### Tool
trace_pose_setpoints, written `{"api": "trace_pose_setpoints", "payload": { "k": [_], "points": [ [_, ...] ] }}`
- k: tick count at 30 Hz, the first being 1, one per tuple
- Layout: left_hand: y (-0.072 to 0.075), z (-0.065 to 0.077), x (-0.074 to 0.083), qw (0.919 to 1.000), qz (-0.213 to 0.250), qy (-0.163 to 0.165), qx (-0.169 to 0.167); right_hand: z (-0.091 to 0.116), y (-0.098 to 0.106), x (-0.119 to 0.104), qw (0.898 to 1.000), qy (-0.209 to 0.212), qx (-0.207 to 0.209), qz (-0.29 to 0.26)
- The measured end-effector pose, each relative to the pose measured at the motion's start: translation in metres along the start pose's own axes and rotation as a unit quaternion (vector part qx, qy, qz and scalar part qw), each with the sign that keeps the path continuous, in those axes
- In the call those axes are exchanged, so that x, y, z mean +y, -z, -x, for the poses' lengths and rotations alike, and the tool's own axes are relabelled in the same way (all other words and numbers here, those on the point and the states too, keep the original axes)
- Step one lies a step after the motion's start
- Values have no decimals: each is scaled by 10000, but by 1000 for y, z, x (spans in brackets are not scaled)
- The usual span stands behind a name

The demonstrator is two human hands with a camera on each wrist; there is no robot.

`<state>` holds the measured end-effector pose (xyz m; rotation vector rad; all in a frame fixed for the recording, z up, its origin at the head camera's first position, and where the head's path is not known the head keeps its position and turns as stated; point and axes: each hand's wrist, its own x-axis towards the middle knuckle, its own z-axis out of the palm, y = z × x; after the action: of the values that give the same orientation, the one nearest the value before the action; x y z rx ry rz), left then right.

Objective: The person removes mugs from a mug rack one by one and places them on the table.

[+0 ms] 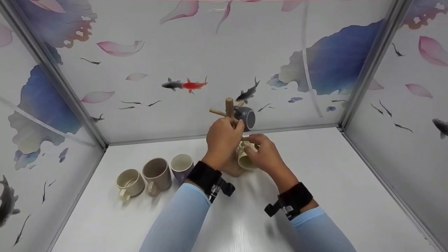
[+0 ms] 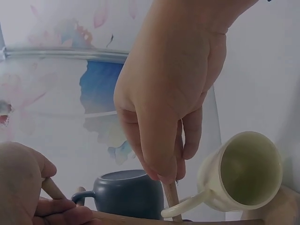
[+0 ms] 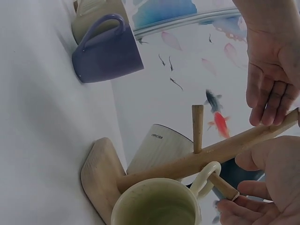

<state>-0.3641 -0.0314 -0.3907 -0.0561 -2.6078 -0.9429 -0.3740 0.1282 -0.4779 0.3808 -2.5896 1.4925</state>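
A wooden mug tree (image 1: 229, 105) stands at the back of the table. Near its top, my left hand (image 1: 224, 138) grips it, with fingers around the post and a peg. Lower down, my right hand (image 1: 267, 154) pinches the end of a peg (image 3: 224, 186). On that peg a cream mug (image 2: 248, 171) hangs by its handle, tilted. A dark grey-blue mug (image 1: 249, 118) hangs higher, behind the hands. Behind the post, the right wrist view shows a pale mug (image 3: 157, 150) with lettering. Part of the wooden base (image 3: 101, 173) is visible.
To the left on the white table (image 1: 241, 224) stand a cream mug (image 1: 130, 183), a taupe mug (image 1: 157, 175) and a purple mug (image 1: 182, 166) with a pale inside. Printed panels (image 1: 224, 63) in metal frames enclose the back and sides.
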Motion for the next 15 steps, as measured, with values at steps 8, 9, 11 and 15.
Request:
{"api": "trace_pose_setpoints", "payload": {
  "k": [8, 9, 11, 15],
  "points": [
    [9, -1, -9, 9992, -124, -382, 26, 12, -3, -7, 9986, 270, 103, 438],
    [10, -1, -11, 9990, -141, -425, 28, 14, -4, -8, 9987, 267, 127, 424],
    [13, -1, -14, 9986, -174, -492, 13, 18, -6, -12, 9987, 261, 153, 404],
    [17, -2, -20, 9981, -163, -579, -112, 27, -9, -18, 9981, 340, 226, 468]
  ]
}}
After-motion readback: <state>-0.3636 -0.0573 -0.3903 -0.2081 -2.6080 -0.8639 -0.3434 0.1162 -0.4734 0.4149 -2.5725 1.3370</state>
